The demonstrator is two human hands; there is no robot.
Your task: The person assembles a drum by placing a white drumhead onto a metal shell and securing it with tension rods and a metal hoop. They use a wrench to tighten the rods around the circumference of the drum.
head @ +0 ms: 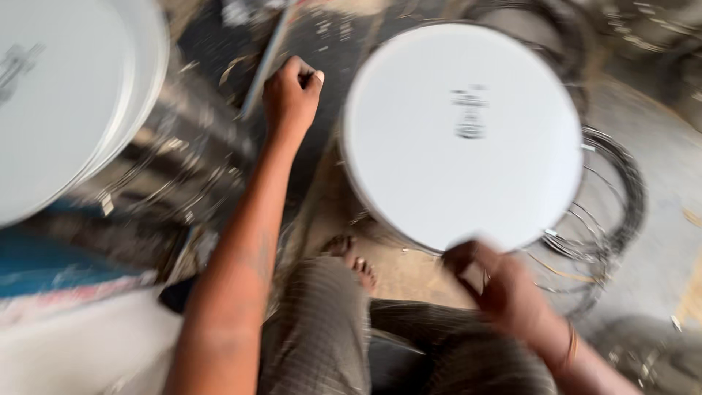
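While the right hand (504,289) pinches the white disc (461,135) with its small dark label (469,113), the left hand (291,93) grips a thin rod (265,62).

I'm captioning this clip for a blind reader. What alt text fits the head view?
Seen from above, a seated person's right hand holds the near edge of a round white disc, while the left hand is closed on a thin rod. A stack of white discs sits at left and wire coils lie on the floor at right; the picture is blurred.

left hand (291,95) gripping rod (265,62), right hand (497,285) holding white disc (461,135)
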